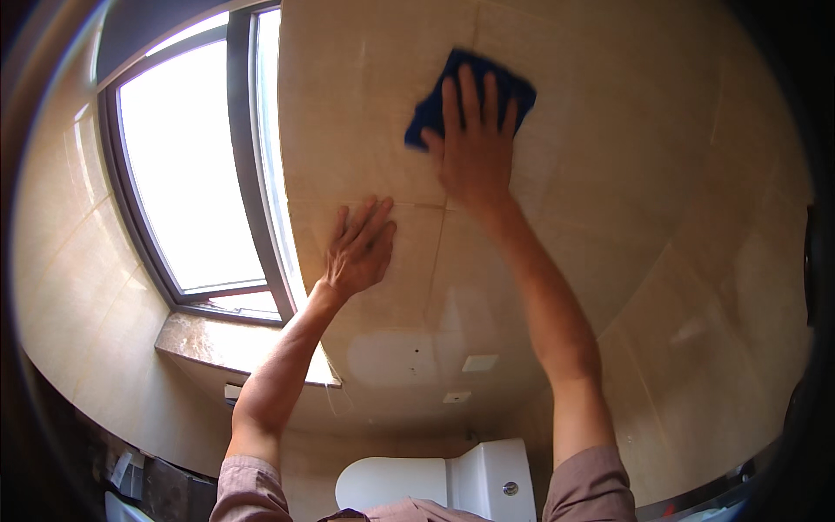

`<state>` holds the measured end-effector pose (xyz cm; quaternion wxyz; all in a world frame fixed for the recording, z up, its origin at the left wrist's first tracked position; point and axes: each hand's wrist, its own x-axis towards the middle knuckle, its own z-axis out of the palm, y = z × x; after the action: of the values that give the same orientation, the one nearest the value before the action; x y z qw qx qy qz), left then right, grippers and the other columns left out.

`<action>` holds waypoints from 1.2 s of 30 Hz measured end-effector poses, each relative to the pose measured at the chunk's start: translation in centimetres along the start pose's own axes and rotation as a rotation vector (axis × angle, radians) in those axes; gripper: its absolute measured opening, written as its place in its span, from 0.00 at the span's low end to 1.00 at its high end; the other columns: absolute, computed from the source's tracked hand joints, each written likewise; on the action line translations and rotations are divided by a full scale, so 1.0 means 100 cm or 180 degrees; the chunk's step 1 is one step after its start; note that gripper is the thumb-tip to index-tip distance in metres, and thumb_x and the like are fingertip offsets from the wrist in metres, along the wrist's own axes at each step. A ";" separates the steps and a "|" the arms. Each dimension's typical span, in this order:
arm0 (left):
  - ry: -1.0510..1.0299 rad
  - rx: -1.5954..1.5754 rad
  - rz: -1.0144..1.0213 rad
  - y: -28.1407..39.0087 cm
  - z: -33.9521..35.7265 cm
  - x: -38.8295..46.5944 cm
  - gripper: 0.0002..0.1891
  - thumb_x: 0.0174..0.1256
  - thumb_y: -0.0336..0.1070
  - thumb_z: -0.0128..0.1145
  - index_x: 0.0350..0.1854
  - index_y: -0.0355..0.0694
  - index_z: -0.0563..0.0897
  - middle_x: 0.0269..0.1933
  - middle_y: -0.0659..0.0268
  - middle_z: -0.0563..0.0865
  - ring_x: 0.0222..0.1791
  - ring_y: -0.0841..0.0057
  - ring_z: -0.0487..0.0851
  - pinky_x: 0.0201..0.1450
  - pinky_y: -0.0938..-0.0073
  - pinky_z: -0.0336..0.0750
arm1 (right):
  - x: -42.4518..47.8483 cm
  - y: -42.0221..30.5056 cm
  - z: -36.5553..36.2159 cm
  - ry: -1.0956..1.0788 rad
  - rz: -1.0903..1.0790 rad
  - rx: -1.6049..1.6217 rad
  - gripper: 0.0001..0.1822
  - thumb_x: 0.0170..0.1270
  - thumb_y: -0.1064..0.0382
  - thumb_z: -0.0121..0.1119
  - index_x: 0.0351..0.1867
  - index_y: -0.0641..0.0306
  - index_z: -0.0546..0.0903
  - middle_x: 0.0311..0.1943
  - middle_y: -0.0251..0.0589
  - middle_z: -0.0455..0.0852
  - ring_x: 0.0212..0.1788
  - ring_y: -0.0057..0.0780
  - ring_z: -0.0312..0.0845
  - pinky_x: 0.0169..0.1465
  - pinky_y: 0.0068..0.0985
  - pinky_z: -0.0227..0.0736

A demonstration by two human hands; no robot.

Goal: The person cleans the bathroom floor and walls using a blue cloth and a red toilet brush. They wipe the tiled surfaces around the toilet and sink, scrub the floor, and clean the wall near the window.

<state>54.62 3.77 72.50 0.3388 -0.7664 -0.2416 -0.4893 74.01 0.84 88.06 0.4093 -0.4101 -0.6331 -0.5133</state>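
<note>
A dark blue cloth lies flat against the beige tiled wall, under the spread fingers of my right hand. The palm and fingers press on it, and its corners stick out on both sides. Lower and to the left, my left hand rests on the same wall by a horizontal tile joint, its fingers slightly apart and holding nothing. The window frame is left of that hand.
A bright window with a dark frame stands at the left above a stone sill. Below are a white toilet and two light wall plates, the upper and the lower. A thin cord hangs near the sill's corner.
</note>
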 end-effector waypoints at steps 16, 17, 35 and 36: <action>0.0164 -0.0114 0.0100 -0.003 0.003 -0.002 0.14 0.53 0.31 0.62 0.44 0.42 0.83 0.68 0.62 0.75 0.69 0.64 0.71 0.66 0.46 0.63 | 0.077 0.013 0.003 0.0824 0.0068 -0.0295 0.34 0.65 0.50 0.56 0.69 0.67 0.66 0.73 0.48 0.60 0.74 0.52 0.54 0.70 0.56 0.51; 0.0102 -0.0092 0.0090 -0.005 0.000 -0.002 0.14 0.53 0.31 0.62 0.44 0.42 0.84 0.68 0.62 0.75 0.69 0.64 0.71 0.66 0.46 0.64 | 0.081 0.013 0.004 0.0828 0.0070 -0.0340 0.35 0.64 0.50 0.57 0.69 0.67 0.66 0.73 0.48 0.60 0.74 0.52 0.54 0.70 0.57 0.51; 0.0568 -0.0666 -0.0539 0.016 -0.017 0.037 0.05 0.51 0.34 0.68 0.26 0.42 0.83 0.43 0.62 0.86 0.43 0.60 0.82 0.44 0.54 0.72 | -0.019 0.046 -0.003 0.0257 0.0163 -0.0476 0.36 0.64 0.49 0.59 0.70 0.66 0.67 0.74 0.46 0.59 0.75 0.53 0.51 0.70 0.59 0.48; 0.0490 -0.0814 -0.0851 0.019 -0.017 0.055 0.08 0.50 0.36 0.70 0.23 0.42 0.82 0.36 0.61 0.85 0.36 0.60 0.82 0.38 0.55 0.72 | -0.022 0.047 -0.008 0.0165 0.0358 -0.0555 0.35 0.65 0.50 0.58 0.70 0.64 0.66 0.75 0.44 0.58 0.76 0.52 0.50 0.71 0.57 0.47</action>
<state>57.22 1.46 77.50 0.1882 -0.7246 -0.2505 -0.6138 79.19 0.47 87.61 0.4165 -0.4656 -0.5512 -0.5531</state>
